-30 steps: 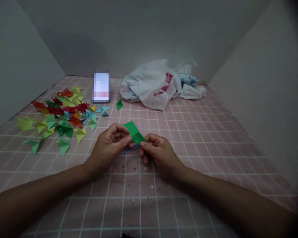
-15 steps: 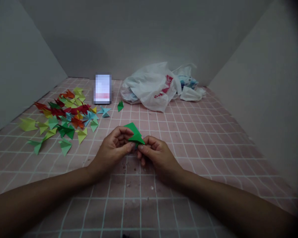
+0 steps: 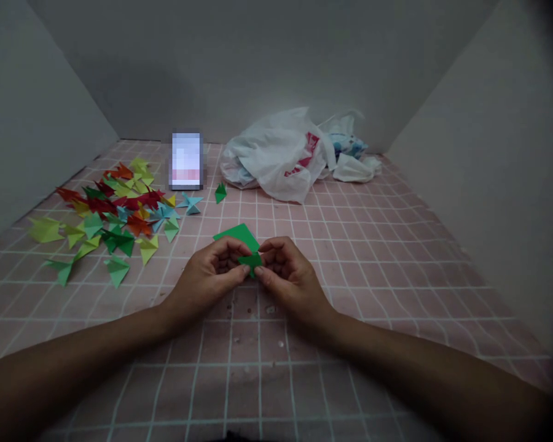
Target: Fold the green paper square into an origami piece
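A small folded piece of green paper (image 3: 250, 261) is pinched between the fingertips of both hands, low over the table. My left hand (image 3: 219, 264) is closed on its left side, thumb at the lower edge. My right hand (image 3: 288, 267) grips the right side with thumb and forefinger. Right behind the fingers a flat green paper sheet (image 3: 240, 234) shows, partly covered by them; whether it joins the folded piece I cannot tell. Farther back lies a small folded green paper shape (image 3: 220, 193).
Many folded paper cranes (image 3: 115, 240) in several colours spread over the left side of the gridded pink tablecloth (image 3: 378, 294). A phone with a blurred screen (image 3: 186, 159) stands behind them. White plastic bags (image 3: 276, 153) lie against the back wall. Side walls rise left and right.
Both hands have shifted slightly, and the right forefinger has moved up to the top of the folded paper. More of the green sheet behind shows. The view has tilted a little.
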`<move>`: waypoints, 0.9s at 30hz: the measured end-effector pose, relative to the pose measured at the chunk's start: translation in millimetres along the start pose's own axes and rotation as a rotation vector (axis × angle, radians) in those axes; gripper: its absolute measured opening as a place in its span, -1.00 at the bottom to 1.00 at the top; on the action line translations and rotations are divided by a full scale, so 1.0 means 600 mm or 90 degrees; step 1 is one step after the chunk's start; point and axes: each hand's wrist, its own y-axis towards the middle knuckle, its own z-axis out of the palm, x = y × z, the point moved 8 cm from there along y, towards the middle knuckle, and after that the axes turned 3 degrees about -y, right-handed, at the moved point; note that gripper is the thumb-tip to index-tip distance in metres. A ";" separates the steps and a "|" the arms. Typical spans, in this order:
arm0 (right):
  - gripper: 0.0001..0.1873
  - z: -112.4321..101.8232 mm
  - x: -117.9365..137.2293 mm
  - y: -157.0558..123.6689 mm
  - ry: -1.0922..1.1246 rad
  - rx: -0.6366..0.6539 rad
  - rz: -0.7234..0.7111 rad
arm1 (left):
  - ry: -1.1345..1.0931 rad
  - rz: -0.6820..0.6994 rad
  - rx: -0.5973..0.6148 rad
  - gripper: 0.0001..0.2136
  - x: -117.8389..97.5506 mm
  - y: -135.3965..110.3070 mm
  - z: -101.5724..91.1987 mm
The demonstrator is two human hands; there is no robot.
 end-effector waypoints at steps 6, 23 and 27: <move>-0.85 0.001 -0.010 0.003 0.044 0.014 0.066 | -0.006 -0.038 -0.008 -0.85 0.005 0.000 -0.006; -0.93 -0.017 0.022 0.004 -0.170 -0.035 -0.065 | -0.025 -0.111 0.018 -0.90 0.010 -0.003 0.001; -0.96 -0.009 0.013 0.002 -0.126 -0.006 -0.038 | -0.017 -0.107 0.030 -0.87 0.012 -0.004 0.003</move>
